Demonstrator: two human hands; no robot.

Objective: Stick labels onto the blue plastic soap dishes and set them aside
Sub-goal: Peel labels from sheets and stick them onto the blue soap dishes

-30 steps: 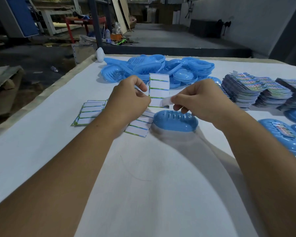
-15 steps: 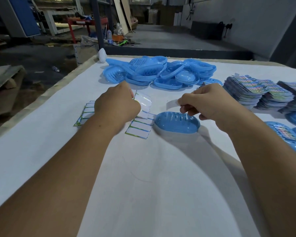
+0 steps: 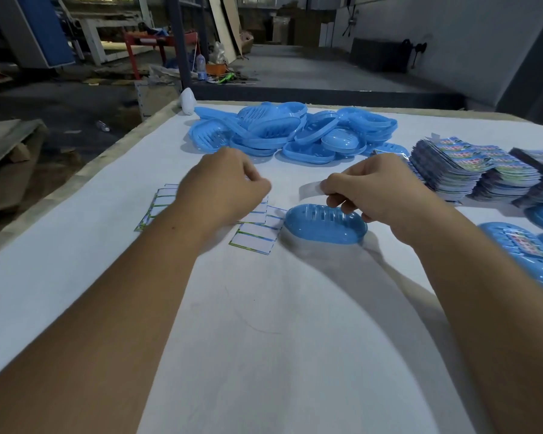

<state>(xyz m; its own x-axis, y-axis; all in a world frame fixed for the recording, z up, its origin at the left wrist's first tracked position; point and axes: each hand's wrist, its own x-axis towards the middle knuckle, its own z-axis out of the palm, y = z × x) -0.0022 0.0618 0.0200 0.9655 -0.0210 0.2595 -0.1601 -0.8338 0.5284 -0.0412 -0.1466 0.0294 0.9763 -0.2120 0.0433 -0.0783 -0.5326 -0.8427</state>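
One blue soap dish [image 3: 325, 224] sits upside down right under the right hand [image 3: 380, 189], which pinches one peeled label [image 3: 310, 190]. Left hand [image 3: 221, 186] is curled over the backing sheets [image 3: 254, 238]; can't tell if it grips one. Beyond both hands, the pile of dishes [image 3: 290, 133] is too tangled to count. Three sticker stacks [image 3: 452, 166] lie past the right hand, the last one cut off.

The left hand [image 3: 223, 186] has lowered the backing sheet [image 3: 257, 216] from upright onto the table [image 3: 76, 261]. The right hand [image 3: 373, 195] has carried the peeled label [image 3: 310, 190] clear of it.
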